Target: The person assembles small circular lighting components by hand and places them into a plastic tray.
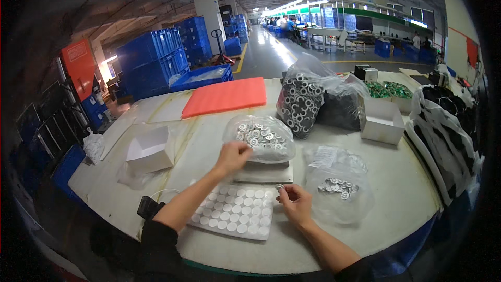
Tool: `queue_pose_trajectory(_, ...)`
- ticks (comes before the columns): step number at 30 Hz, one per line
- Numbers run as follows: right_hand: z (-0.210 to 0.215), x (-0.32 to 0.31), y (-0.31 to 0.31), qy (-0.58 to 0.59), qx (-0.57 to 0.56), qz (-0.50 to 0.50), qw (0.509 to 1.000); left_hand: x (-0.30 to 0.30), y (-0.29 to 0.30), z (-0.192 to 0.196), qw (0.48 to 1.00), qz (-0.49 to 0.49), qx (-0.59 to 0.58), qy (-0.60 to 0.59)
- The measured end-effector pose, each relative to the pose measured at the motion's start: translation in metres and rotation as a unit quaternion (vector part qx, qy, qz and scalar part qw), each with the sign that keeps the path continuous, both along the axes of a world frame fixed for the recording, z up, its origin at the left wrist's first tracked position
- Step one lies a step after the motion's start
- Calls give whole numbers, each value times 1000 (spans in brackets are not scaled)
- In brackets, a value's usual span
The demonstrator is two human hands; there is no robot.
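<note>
While the right hand (pixel 296 206) pinches it, the small round metal piece (pixel 280 187): at the tips of thumb and fingers, just beside the white sheet's far right corner, well toward the table's near edge.
Right hand: lightly closed on that piece, which sits ahead of the palm and to its left; likely gripped this way to leave most of it uncovered.
Left hand: fingers (pixel 247 149) curled at the near left side of the clear bag (pixel 280 155); blurred, so from where I stand I can't tell whether anything is in them. The pinched piece lies to its right, nearer the table's near edge.
White sheet (pixel 261 236): between the forearms, carrying rows of white discs (pixel 231 209), presumably there so both hands reach it.
Clear bag: heaped with metal pieces on a pale flat block (pixel 261 174), perhaps raised for easy picking.
Second bag (pixel 342 211): right of the right hand, holding a smaller pile, a paper slip (pixel 324 156) at its far side.
Table's far edge: a pink foam sheet (pixel 227 96) and, further right, a tall bag of rings (pixel 300 107).
Table's left side: an open white box (pixel 151 151).
</note>
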State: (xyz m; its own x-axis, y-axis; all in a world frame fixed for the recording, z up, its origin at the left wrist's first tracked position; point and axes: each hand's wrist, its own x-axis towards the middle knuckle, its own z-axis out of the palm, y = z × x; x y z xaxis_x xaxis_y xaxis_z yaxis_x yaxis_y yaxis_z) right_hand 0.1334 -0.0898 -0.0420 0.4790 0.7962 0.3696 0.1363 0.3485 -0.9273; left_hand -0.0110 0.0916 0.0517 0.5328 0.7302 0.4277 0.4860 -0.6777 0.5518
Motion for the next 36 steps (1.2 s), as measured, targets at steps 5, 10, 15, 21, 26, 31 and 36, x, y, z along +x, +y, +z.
queue_pose_trajectory(5, 4, -4, 1, 69, -46, 35, 996, -28, -71, -36, 993, -96, -36, 60)
queue_pose_trajectory(10, -1, -8, -4, 61, -77, 73, 992, -20, -78, -50, 986, -89, 19, 138)
queue_pose_trajectory(15, -13, -11, 0, 73, -79, 132, 985, -8, -89, -40, 952, -83, 81, 283)
queue_pose_trajectory(21, -5, -11, -3, 110, -92, 153, 978, 3, -108, -38, 959, -13, 83, 271)
queue_pose_trajectory(26, -9, -9, 0, 121, -80, 153, 977, -4, -100, -35, 969, -21, 44, 242)
queue_pose_trajectory(31, -5, -12, -2, 147, -95, 157, 972, -3, -96, -33, 966, -51, 10, 253)
queue_pose_trajectory(36, -15, -9, 3, 143, -83, 157, 974, 5, -107, -48, 949, -2, 112, 295)
